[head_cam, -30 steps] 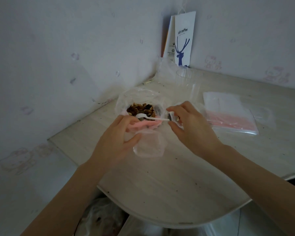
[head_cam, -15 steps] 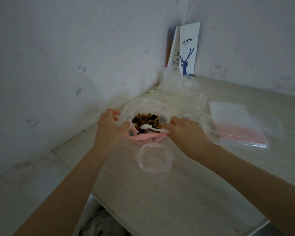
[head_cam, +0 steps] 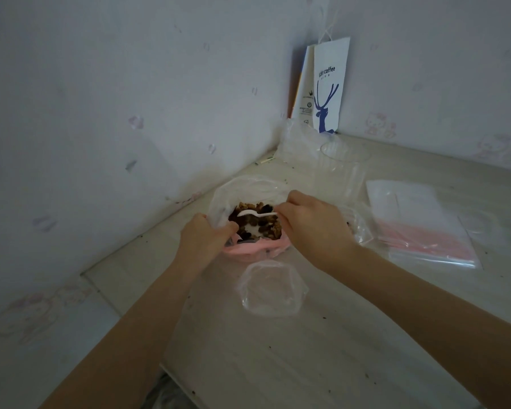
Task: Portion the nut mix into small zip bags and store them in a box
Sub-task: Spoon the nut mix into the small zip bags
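My left hand [head_cam: 205, 242] grips the left rim of the big pink-zipped bag [head_cam: 248, 250] holding the nut mix [head_cam: 267, 227], which sits on the table [head_cam: 307, 349]. My right hand [head_cam: 311, 228] pinches a white plastic spoon [head_cam: 255, 214] over the nuts. A small zip bag [head_cam: 273, 287] lies just nearer me.

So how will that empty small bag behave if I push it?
Probably floppy: the small bag is thin, crinkled clear film. Likely very light, as it looks empty, so a push should slide or crumple it on the table.
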